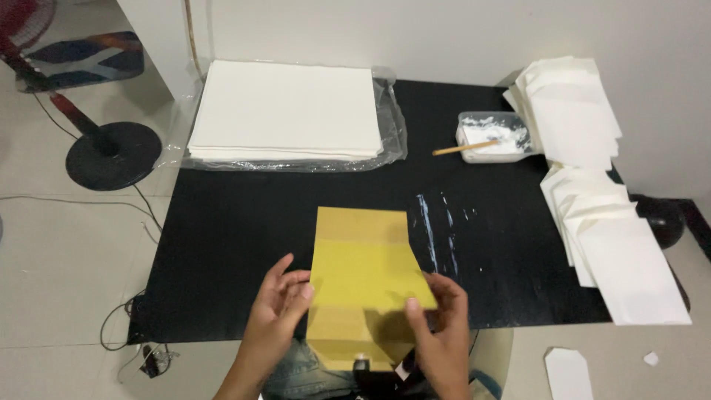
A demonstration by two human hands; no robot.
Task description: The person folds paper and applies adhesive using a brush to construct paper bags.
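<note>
At far left we note a fan base (pixel 112 153) on the tiled floor (pixel 52 252), its red pole rising toward the upper left corner, and loose cables (pixel 126 311) trailing beside the worktop's left edge. The black worktop (pixel 244 222) carries, at its back left, a stack of white sheets (pixel 285 107) lying on clear plastic wrap (pixel 392 126). Near the front edge we see the folded yellow paper (pixel 363 278), partly on the worktop and partly overhanging toward us, with a lighter band across its upper part and angled flaps at the lower end. Our left hand (pixel 275 311) pinches the paper's left edge, fingers curled over the top face and thumb alongside. Our right hand (pixel 437 322) grips the paper's lower right corner, thumb pressed on the top face, fingers tucked beneath. Just right of the paper we record white glue smears (pixel 437 230) streaking the worktop. Further back stands a small clear tray of white paste (pixel 495 138) with a wooden stick (pixel 463 148) resting in it, its handle pointing left. At the right edge lie two heaps of folded white envelopes: the rear pile (pixel 570 107) beside the tray, the front pile (pixel 622 252) fanned toward the near right corner. On the floor at lower right sit a white paper offcut (pixel 569 372) and a small scrap (pixel 650 358).
</note>
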